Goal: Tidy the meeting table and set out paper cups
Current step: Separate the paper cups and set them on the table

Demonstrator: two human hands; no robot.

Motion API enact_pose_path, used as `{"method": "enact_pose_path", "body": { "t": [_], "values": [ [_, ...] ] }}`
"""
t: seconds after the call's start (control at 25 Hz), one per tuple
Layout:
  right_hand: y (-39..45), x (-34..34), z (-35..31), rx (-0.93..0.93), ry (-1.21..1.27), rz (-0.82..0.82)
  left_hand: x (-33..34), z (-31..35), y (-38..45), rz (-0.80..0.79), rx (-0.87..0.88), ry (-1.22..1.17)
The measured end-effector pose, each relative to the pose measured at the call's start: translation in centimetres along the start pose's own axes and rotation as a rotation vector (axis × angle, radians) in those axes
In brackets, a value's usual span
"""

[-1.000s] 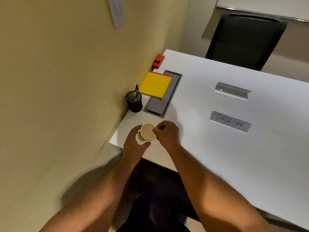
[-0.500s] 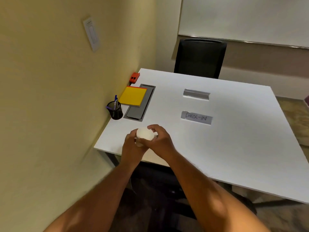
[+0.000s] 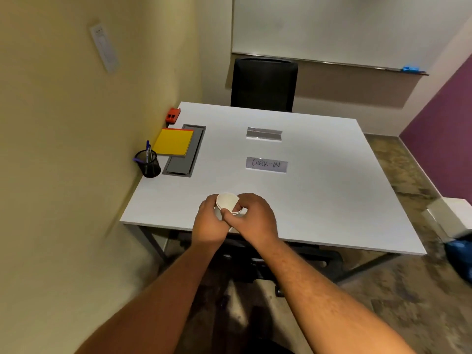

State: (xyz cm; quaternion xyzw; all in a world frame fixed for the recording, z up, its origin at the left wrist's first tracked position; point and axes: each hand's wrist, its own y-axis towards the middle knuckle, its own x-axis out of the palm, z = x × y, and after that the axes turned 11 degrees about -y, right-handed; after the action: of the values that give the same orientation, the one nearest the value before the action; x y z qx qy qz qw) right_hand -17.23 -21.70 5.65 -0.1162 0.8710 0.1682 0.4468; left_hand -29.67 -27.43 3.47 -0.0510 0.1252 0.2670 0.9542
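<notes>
A small stack of white paper cups (image 3: 227, 201) is held above the near edge of the white meeting table (image 3: 319, 195). My left hand (image 3: 208, 222) wraps around the stack from the left and below. My right hand (image 3: 251, 218) grips the stack's rim side with thumb and fingers, and the open mouth of the top cup tilts toward me. How many cups are in the stack is hidden by my fingers.
Along the left wall side sit a black mesh pen cup (image 3: 148, 163), a yellow notepad (image 3: 174, 142) on a grey cable hatch (image 3: 184, 162), and a red object (image 3: 172, 114). A "CHECK-IN" sign (image 3: 267, 164) and a blank sign holder (image 3: 264, 134) lie mid-table. A black chair (image 3: 264, 84) stands beyond.
The view has lifted and pulled back, showing the whole table and room. Both hands with the cups have shifted right along the near edge, and the cup mouth has tilted.
</notes>
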Motion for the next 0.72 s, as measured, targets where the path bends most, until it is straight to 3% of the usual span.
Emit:
{"method": "enact_pose_path", "body": {
  "t": [0.28,0.44,0.56,0.72],
  "values": [
    [1.3,-2.9,4.6,0.039,0.093,0.009,4.7,1.0,0.1,-0.029,-0.002,0.068],
    [5.6,-3.9,9.0,0.155,0.216,0.014,8.3,0.5,2.4,0.014,0.0,0.121],
    [10.2,-4.4,12.3,0.228,0.324,-0.001,10.3,-0.2,5.2,0.021,-0.097,0.229],
    [16.7,-3.8,17.6,0.326,0.375,-0.075,12.9,-0.7,7.3,0.099,-0.268,0.114]
  ]
}}
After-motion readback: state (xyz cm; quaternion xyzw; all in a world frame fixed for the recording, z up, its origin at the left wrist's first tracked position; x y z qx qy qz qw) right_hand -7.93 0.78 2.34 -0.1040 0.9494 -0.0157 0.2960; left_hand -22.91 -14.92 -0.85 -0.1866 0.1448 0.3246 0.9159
